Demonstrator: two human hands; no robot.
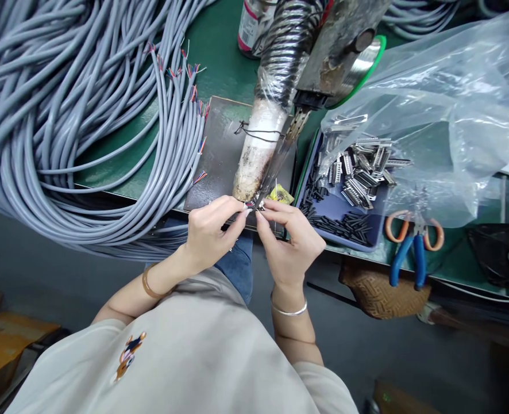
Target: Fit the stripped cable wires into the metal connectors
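My left hand (213,233) is closed in a pinch at the front edge of a dark metal plate (220,132), with thin coloured wires (249,204) at its fingertips. Facing it, my right hand (289,238) is also pinched, on something small that its fingers mostly hide. Between the two sets of fingertips comes the lower end of a soldering iron (276,164), held from above in a metal mount. A white-wrapped hose (258,135) ends just behind my fingers. A yellow piece of sponge-like material (281,194) lies beyond my right fingertips.
Grey cables (120,115) with stripped coloured ends fill the left. At right, a blue tray (377,221) holds metal connectors (362,172) and short black tubes (344,225), partly under a plastic bag (444,115). Orange-handled scissors (396,227) and blue-handled pliers (419,256) overhang the table edge.
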